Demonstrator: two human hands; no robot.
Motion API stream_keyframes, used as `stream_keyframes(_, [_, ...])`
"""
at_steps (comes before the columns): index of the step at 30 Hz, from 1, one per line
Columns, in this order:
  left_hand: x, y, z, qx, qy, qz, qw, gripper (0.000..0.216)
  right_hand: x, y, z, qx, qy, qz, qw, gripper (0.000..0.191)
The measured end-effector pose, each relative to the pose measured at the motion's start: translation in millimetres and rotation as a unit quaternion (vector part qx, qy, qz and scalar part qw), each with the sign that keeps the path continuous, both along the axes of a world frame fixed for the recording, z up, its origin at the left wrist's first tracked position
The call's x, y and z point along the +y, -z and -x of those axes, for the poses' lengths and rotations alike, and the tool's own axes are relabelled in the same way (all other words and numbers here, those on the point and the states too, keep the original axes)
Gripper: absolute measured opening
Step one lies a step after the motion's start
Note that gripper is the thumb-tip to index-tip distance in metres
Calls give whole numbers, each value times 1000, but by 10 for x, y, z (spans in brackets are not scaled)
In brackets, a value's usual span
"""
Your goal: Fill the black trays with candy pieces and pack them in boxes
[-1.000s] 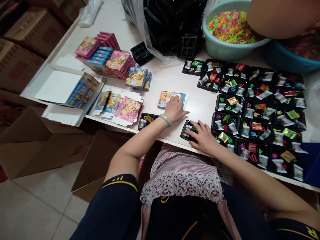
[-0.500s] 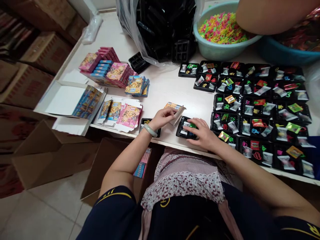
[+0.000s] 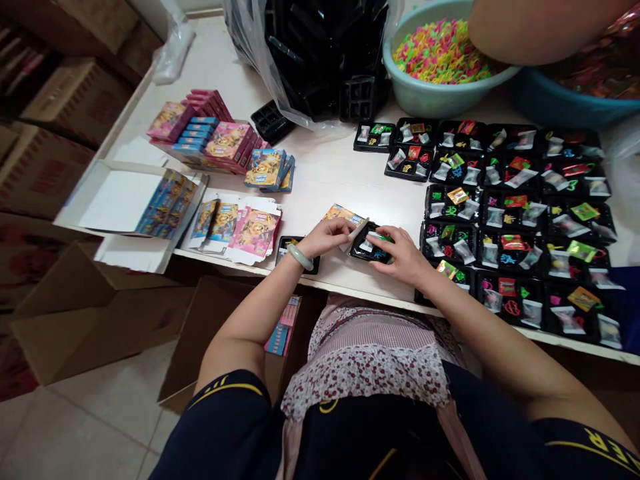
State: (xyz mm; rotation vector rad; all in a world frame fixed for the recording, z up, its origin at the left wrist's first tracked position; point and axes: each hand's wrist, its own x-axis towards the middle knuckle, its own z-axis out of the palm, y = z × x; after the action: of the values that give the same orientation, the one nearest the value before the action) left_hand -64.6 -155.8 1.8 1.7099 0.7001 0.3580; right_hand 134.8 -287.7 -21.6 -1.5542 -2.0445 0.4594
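Observation:
My left hand (image 3: 327, 238), with a pale bangle at the wrist, is closed on a small open cardboard box (image 3: 341, 213) with a yellow and orange printed face and a raised flap. Just right of the flap lies a small black compartment tray (image 3: 361, 249) holding wrapped candy and small green and blue pieces. The fingers of my right hand (image 3: 403, 257) grip this tray and cover part of it. The tray's left end is close against the box's open end. Another filled black tray (image 3: 314, 265) sits partly hidden under my left wrist.
Rows of filled black trays (image 3: 505, 217) cover the right of the table. Flat boxes (image 3: 255, 233), stacked finished boxes (image 3: 227, 143) and a white carton (image 3: 117, 200) stand left. Behind are a bag of black trays (image 3: 320, 60) and a basin (image 3: 410, 93) of coloured plastic pieces.
My right hand has moved the black tray slightly left, up to the small box. My left hand has shifted slightly with the box's flap. The camera view has turned a little.

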Motion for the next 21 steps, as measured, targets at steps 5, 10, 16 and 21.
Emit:
stream_keyframes(5, [10, 88, -100, -2, -49, 30, 998, 22, 72, 89, 101, -50, 38, 10, 998, 47])
stream_keyframes(10, [-6, 223, -220, 11, -52, 6, 999, 17, 107, 235, 173, -71, 46, 44, 995, 55])
stream_keyframes(16, [-27, 255, -220, 25, -49, -16, 998, 14, 88, 255, 132, -52, 36, 58, 996, 52])
stream_keyframes(21, [-19, 272, -215, 5, -54, -4, 999, 15, 89, 197, 116, -79, 24, 62, 995, 42])
